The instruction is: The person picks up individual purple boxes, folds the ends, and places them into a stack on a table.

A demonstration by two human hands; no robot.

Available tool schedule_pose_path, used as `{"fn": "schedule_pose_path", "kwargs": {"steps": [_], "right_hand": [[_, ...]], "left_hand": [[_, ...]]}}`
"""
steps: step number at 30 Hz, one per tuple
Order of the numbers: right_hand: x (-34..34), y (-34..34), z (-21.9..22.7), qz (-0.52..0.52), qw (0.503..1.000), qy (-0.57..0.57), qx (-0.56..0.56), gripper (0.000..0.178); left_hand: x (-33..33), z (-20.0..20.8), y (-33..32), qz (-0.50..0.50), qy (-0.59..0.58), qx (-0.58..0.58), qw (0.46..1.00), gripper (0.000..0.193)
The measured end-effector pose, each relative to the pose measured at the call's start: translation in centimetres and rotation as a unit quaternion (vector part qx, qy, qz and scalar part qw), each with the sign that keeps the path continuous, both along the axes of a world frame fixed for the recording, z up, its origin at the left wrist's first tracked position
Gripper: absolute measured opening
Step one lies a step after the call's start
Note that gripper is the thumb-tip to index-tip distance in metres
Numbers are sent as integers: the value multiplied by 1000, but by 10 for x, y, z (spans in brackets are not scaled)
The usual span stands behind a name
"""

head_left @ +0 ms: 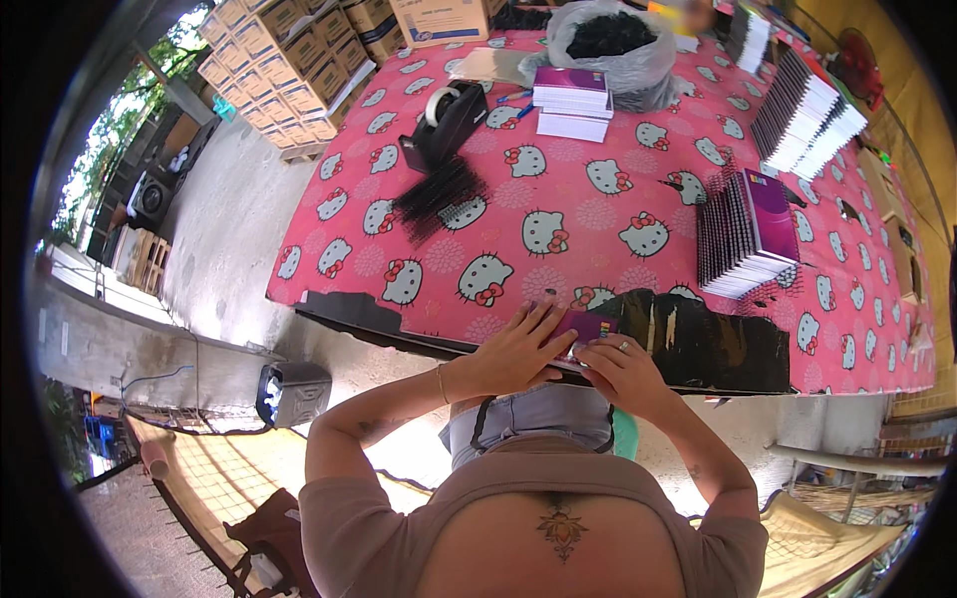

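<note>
A purple-covered notebook [588, 325] lies at the table's near edge, mostly covered by my hands. My left hand [520, 349] holds its left side, fingers laid over the cover. On its near right part, my right hand [626, 369] grips with bent fingers; the fingertips of both hands come close together there. What the fingertips pinch at the notebook's near edge is hidden. To the right stands a stack of purple notebooks with black spiral bindings [753, 234]. Farther left, a pile of loose black binding coils [439, 199] rests on the pink cloth.
A black tape dispenser [444, 125] stands beyond the coils. Behind are purple-topped notebooks [573, 100] and a plastic bag of black coils [623, 60]. Tall notebook stacks [797, 115] rise at far right. Torn black covering [708, 339] lines the near edge. Cardboard boxes [284, 75] stand far left.
</note>
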State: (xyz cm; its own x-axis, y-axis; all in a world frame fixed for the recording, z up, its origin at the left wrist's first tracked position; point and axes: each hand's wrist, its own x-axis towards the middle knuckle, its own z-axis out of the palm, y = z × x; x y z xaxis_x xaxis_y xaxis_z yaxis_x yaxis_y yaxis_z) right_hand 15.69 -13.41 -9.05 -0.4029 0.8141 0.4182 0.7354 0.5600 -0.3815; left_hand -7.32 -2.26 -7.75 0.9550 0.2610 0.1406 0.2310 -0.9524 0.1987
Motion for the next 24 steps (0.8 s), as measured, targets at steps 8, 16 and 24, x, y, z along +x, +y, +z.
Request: {"fn": "schedule_pose_path", "kwargs": {"steps": [8, 16, 24], "right_hand": [[-6, -18, -3, 12, 998, -14, 54, 44], [10, 51, 2, -152, 920, 336, -136, 24], [-14, 56, -15, -158, 815, 537, -153, 36]], "left_hand": [[-17, -21, -30, 12, 9, 132, 991, 53], [17, 22, 57, 149, -177, -417, 879, 32], [41, -8, 30, 150, -383, -265, 872, 34]]}}
